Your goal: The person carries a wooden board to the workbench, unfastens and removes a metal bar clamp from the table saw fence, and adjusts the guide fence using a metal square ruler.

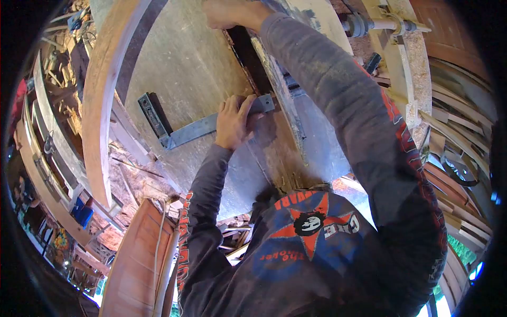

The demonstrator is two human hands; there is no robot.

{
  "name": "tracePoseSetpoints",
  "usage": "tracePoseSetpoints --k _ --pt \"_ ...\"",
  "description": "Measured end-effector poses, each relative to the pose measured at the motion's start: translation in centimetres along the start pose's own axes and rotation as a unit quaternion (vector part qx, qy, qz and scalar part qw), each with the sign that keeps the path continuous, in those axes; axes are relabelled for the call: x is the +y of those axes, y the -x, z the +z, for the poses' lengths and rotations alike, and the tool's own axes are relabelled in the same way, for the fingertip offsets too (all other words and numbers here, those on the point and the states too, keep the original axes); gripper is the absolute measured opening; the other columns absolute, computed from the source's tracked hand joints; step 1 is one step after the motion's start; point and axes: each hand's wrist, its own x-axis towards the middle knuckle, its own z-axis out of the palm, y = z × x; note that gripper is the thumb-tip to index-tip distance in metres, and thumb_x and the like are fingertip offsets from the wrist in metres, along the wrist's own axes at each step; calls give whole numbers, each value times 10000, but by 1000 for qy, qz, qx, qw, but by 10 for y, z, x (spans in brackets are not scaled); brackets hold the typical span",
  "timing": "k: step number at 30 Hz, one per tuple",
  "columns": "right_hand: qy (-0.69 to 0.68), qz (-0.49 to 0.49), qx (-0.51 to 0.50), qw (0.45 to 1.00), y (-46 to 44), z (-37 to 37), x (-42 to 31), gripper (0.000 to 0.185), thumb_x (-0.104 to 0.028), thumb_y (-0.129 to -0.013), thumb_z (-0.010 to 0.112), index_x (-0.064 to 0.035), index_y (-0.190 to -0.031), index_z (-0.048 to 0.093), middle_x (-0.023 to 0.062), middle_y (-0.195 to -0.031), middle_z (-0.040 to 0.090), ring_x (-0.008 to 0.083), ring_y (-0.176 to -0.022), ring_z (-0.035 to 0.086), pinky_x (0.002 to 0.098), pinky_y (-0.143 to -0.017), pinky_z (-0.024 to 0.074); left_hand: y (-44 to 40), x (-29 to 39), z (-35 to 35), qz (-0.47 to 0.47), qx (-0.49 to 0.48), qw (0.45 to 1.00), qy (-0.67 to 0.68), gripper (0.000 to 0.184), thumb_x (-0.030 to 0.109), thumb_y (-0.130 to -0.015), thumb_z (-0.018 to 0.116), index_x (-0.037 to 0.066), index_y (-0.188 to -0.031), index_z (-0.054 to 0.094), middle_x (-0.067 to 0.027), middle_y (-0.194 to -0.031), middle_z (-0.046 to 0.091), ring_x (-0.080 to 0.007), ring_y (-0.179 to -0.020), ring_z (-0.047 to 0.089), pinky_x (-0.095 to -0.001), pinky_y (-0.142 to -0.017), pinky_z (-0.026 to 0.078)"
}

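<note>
- We are holding the metal square (193, 130) at the worktop (185, 58), its dark stock (153, 113) lying to our left and its blade's free end sitting by the near end of a dark slot (251, 58).
- We are clamping our left hand (234, 121) on the blade, nearer the free end than the stock, with the fingers bending over it.
- We are resting our right hand (232, 13) near the slot's far end; the view is cutting it off, so we are not telling whether its fingers are apart or together.
- We are judging that a grip closer to the corner would be steadying the stock better.
- We are advising a light, even pressure, since twisting the blade would be spoiling the angle.
- We are minding the long strip (280, 87) beside the slot: bumping it would be tilting the square.
- We are recommending fingertips well clear of the slot, whose inside we are not seeing clearly.
</note>
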Motion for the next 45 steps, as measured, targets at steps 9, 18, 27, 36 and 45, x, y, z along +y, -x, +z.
tracePoseSetpoints --k 9,18,27,36,45 --pt "13 95 2 995 -2 11 -9 712 -132 -891 508 34 -1551 301 259 -1647 199 486 -1512 134 551 -1242 108 6 2 6 13 28 999 -26 602 290 -797 789 124 -1340 590 -126 -1151 597 -328 -1051 571 -443 -893 439" --pt "101 85 50 990 -2 16 -10 659 -213 -944 457 58 -1530 326 265 -1618 260 503 -1466 227 584 -1221 148 8 -2 12 17 44 998 -47 628 301 -813 777 128 -1378 566 -146 -1263 575 -341 -1081 570 -449 -905 440" --pt "207 48 35 976 -14 43 -1 473 -216 -903 510 45 -1272 649 265 -1544 408 500 -1392 369 629 -1168 242 9 -2 9 14 28 998 -47 753 289 -727 832 134 -1404 540 -136 -1229 571 -336 -1075 564 -436 -909 431" --pt "294 42 84 951 -21 65 2 488 -215 -872 537 89 -1237 651 305 -1537 405 500 -1387 389 661 -1154 239 9 -2 6 -6 5 999 -35 915 251 -620 865 120 -1449 500 -126 -1216 560 -317 -1091 546 -423 -911 418" --pt "90 79 143 982 -25 65 6 637 -175 -892 508 103 -1458 425 265 -1556 386 495 -1444 308 613 -1201 184 3 2 3 -34 -44 997 -50 890 250 -715 807 135 -1519 443 -115 -1184 556 -316 -1069 531 -439 -910 406"
